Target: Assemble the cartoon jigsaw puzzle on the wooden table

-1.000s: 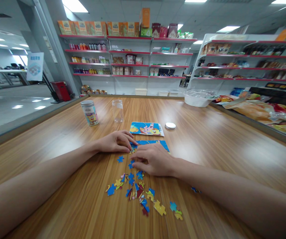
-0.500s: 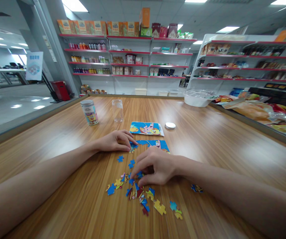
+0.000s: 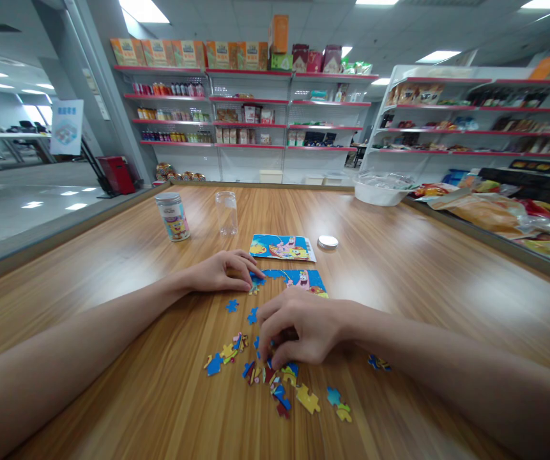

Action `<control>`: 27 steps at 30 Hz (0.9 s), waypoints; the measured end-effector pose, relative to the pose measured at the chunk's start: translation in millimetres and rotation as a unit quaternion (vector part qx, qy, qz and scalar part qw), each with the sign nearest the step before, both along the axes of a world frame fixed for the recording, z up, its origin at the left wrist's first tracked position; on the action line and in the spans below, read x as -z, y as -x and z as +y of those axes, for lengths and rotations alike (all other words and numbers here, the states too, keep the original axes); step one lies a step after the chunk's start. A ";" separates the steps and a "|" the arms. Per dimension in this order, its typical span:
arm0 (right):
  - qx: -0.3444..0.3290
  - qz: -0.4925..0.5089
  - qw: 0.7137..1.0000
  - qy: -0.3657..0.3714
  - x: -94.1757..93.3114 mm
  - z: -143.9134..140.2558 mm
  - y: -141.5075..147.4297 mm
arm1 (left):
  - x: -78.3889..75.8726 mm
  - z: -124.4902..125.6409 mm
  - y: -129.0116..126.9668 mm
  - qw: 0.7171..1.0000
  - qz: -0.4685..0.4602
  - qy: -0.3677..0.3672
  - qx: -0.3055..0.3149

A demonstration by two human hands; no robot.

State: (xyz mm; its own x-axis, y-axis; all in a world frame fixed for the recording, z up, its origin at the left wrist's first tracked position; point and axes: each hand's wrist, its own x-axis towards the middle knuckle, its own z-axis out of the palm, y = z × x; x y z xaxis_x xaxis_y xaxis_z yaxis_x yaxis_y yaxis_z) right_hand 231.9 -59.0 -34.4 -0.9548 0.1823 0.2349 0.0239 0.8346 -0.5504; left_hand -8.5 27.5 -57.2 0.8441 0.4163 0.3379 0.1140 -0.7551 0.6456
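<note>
My left hand (image 3: 221,271) rests on the wooden table (image 3: 399,275), its fingertips pressing the left edge of a partly joined blue cartoon puzzle (image 3: 298,278). My right hand (image 3: 298,326) is curled over a scatter of several loose puzzle pieces (image 3: 275,377), with its fingertips down among them; whether a piece is pinched is hidden by the fingers. A single blue piece (image 3: 231,306) lies between the two hands.
A cartoon reference picture (image 3: 282,247) lies beyond the puzzle, with a white lid (image 3: 327,241) beside it. A printed tin (image 3: 172,217) and a clear jar (image 3: 226,213) stand at the back left. A white tub (image 3: 380,187) and snack bags (image 3: 490,211) sit right; store shelves behind.
My right hand has drawn back from the joined puzzle toward me and now sits over the loose pieces. My left hand has stayed put.
</note>
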 end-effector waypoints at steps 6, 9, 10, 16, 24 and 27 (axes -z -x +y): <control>0.000 -0.047 0.999 0.012 -13.3 -0.4 -0.8 | -0.8 -0.2 0.0 1.000 -0.002 -0.002 0.002; -0.001 -0.108 0.994 0.020 -21.4 0.6 -4.0 | -1.2 -0.3 0.0 1.000 -0.001 0.001 0.005; 0.001 -0.115 0.993 0.019 -23.0 0.5 -4.6 | -1.2 -0.3 0.0 1.000 -0.001 0.003 0.005; -0.010 -0.081 0.996 -0.017 -19.9 -4.9 -0.5 | -1.5 -0.5 0.5 1.000 0.001 0.011 0.002; -0.030 -0.065 0.997 -0.034 -14.6 -10.0 2.5 | -1.9 -1.2 -0.1 1.000 0.001 0.016 0.007; -0.030 -0.058 0.997 -0.030 -13.1 -10.1 3.8 | -2.0 -1.2 0.1 1.000 -0.001 0.015 0.007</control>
